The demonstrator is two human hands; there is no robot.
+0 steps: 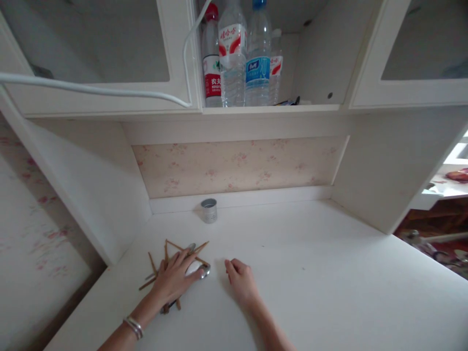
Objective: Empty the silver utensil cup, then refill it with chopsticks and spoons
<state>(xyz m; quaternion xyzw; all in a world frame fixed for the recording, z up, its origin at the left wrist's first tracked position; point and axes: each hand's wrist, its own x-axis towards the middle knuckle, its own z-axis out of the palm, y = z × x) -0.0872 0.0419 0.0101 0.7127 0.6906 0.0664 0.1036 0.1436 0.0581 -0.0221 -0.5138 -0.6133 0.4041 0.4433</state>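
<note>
My left hand (pixel 174 279) lies over a scattered pile of brown wooden chopsticks (pixel 171 253) and metal spoons (pixel 204 271) on the white desk (pixel 310 273). Its fingers are spread and curl over a white spoon-like piece; a silver bracelet is on the wrist. My right hand (pixel 239 280) rests on the desk just right of the pile, fingers loosely curled, with nothing visible in it. A small perforated metal cup (pixel 209 210) stands upright at the back of the desk, well beyond both hands.
Several water bottles (pixel 237 53) stand on the open shelf above. Glass-fronted cabinet doors flank them, and a white cable (pixel 91 90) runs across the left door. White side panels wall in the desk on both sides. A cluttered room shows at the far right.
</note>
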